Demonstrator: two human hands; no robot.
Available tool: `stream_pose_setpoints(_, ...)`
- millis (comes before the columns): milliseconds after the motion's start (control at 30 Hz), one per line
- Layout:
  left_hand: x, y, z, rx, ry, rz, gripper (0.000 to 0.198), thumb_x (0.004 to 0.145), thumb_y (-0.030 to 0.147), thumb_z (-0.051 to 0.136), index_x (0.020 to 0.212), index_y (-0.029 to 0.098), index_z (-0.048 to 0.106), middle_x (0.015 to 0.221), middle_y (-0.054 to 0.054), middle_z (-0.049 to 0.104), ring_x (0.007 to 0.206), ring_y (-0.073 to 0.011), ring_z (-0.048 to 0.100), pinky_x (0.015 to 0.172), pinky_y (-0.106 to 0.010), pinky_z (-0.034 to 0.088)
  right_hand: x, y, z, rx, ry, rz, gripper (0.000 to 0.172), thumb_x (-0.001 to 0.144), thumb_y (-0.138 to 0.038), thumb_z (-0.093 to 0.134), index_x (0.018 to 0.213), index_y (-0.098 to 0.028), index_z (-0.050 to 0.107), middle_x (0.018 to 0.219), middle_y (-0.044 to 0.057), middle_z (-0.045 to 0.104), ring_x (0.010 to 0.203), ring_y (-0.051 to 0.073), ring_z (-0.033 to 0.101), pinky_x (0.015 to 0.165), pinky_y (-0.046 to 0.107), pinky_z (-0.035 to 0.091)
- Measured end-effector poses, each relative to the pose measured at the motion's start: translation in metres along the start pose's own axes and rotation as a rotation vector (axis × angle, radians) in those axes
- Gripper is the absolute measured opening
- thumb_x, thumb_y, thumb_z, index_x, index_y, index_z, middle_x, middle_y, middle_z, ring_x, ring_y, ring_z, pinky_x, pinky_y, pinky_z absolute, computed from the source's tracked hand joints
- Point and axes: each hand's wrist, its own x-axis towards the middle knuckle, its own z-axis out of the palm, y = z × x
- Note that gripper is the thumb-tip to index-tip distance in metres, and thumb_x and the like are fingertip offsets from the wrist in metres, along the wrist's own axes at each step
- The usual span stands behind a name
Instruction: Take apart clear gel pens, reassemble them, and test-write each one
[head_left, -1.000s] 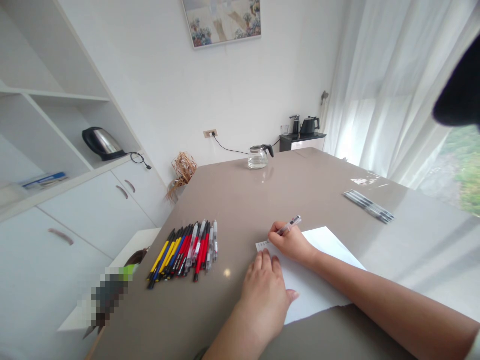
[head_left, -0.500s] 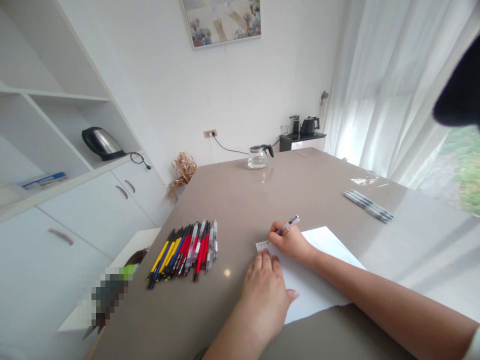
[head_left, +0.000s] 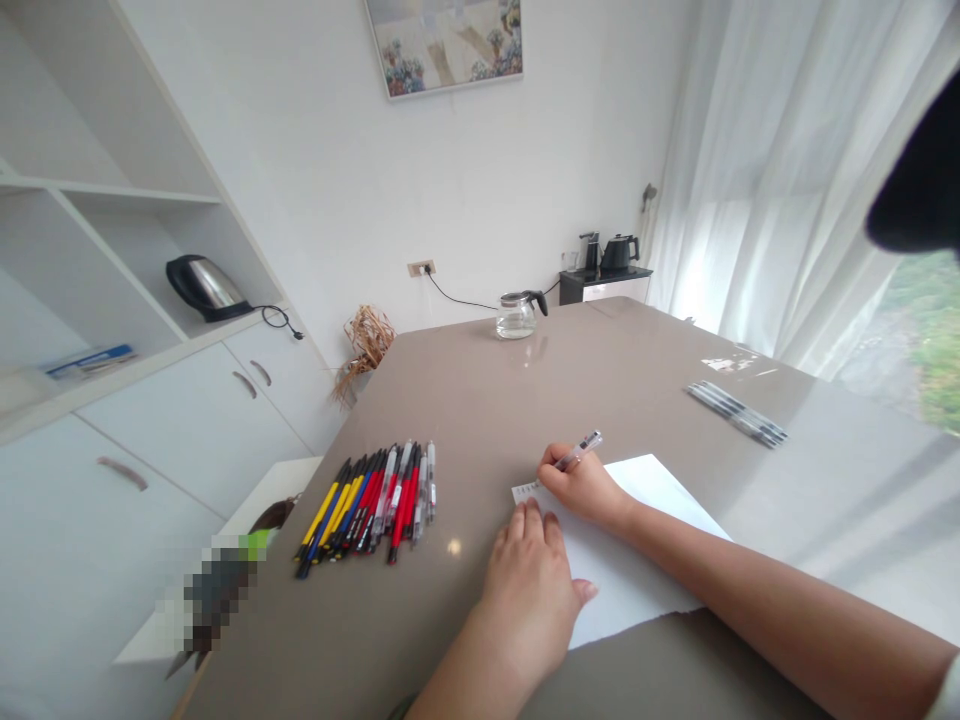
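Note:
A white sheet of paper (head_left: pixel 630 580) with one ragged edge lies on the table in front of me. My right hand (head_left: pixel 577 485) is closed around a clear pen (head_left: pixel 583 447) near the sheet's far left corner, where a short row of small dark marks shows. The pen's tip is hidden behind the fingers. Flat on the paper's left side rests my left hand (head_left: pixel 531 580), fingers stretched out and thumb apart, holding nothing. To the left lies a bunch of pens (head_left: pixel 371 500) in yellow, blue, red and clear.
Several clear pens (head_left: pixel 737 413) lie side by side on the table's right. A glass pot (head_left: pixel 516 316) of clear liquid stands at the far edge. White cabinets (head_left: pixel 172 450) line the left, with a steel kettle (head_left: pixel 206 288) on a shelf. Curtains (head_left: pixel 750 180) hang at right.
Almost nothing differs. My right hand and the pen have shifted very slightly to the right along the top of the paper; my left hand stays in place.

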Motion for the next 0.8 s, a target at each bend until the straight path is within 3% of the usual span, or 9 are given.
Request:
stream_pose_setpoints(533, 0.000, 0.000, 0.003, 0.009, 0.027, 0.008, 0.062, 0.072, 0.046, 0.046, 0.121, 0.010, 0.036, 0.130, -0.016, 0.031, 0.121, -0.0273, 0.023, 0.098, -0.038, 0.023, 0.001, -0.001, -0.002, 0.086, -0.003, 0.016, 0.013, 0.067, -0.020, 0.043, 0.058, -0.017, 0.051, 0.054, -0.001, 0.051, 0.052, 0.010, 0.045, 0.049, 0.021, 0.034)
stream_pose_setpoints(700, 0.001, 0.002, -0.002, 0.008, -0.023, -0.012, 0.063, 0.071, 0.046, 0.046, 0.122, 0.009, 0.036, 0.132, -0.017, 0.029, 0.122, -0.0273, 0.022, 0.097, -0.037, 0.023, 0.008, -0.009, -0.034, 0.293, 0.010, 0.040, 0.019, 0.070, -0.035, 0.049, 0.076, -0.018, 0.057, 0.065, 0.000, 0.055, 0.055, 0.010, 0.046, 0.050, 0.022, 0.035)
stream_pose_setpoints(800, 0.000, 0.003, -0.005, 0.005, -0.041, -0.016, 0.064, 0.072, 0.046, 0.045, 0.123, 0.008, 0.034, 0.133, -0.017, 0.027, 0.123, -0.0268, 0.020, 0.098, -0.037, 0.022, 0.013, -0.010, -0.060, 0.341, 0.048, -0.009, 0.022, 0.067, -0.039, 0.055, 0.068, -0.017, 0.058, 0.077, 0.003, 0.055, 0.069, 0.013, 0.049, 0.063, 0.025, 0.038)
